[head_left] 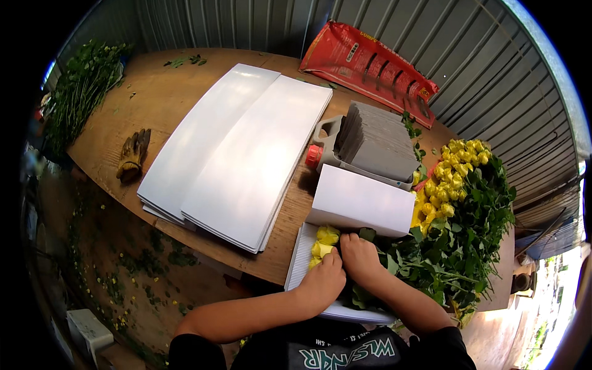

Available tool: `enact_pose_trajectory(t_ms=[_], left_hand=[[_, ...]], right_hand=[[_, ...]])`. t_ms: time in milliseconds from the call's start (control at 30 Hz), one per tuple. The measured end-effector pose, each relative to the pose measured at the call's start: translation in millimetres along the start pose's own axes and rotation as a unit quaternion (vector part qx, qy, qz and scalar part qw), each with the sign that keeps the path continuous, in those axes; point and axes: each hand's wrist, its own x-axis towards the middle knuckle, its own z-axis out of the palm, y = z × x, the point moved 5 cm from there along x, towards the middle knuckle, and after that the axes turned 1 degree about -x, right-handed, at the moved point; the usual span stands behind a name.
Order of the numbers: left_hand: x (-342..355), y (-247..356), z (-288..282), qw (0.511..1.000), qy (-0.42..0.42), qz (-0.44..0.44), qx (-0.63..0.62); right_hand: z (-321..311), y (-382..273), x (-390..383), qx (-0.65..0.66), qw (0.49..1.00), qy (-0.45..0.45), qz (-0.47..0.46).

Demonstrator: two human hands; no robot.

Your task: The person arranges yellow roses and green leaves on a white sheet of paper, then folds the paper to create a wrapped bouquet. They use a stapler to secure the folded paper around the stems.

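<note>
My left hand (324, 280) is closed on yellow roses (324, 237) lying on white corrugated paper (299, 246) at the table's near edge. Just right of it, my right hand (359, 254) has its fingers curled down among dark green leaves beside the rose heads; what they grip is hidden. A white folded board (364, 191) stands right behind my hands. Leafy stems run under my wrists toward the right, next to a large pile of yellow roses (456, 179) with long green stems.
Stacked white sheets (246, 166) lie on the wooden table (105, 154), right of a worn glove (132, 157). Behind the board are a grey jerrycan container (327, 132) holding grey cards (376, 142) and a red sack (367, 68). Green stems (77, 92) lie far left; metal walls surround the back.
</note>
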Motion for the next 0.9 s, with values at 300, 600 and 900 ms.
enact_pose_trajectory(t_ms=[300, 600, 900], left_hand=[[22, -70, -1, 0.951, -0.005, 0.050, -0.304], [38, -88, 10, 0.920, -0.034, 0.078, -0.383], [13, -78, 16, 0.966, 0.115, 0.132, -0.191]], right_hand=[[-4, 4, -1, 0.128, 0.982, -0.136, 0.002], [1, 8, -3, 0.090, 0.988, -0.126, 0.019], [0, 11, -3, 0.135, 0.983, -0.127, 0.014]])
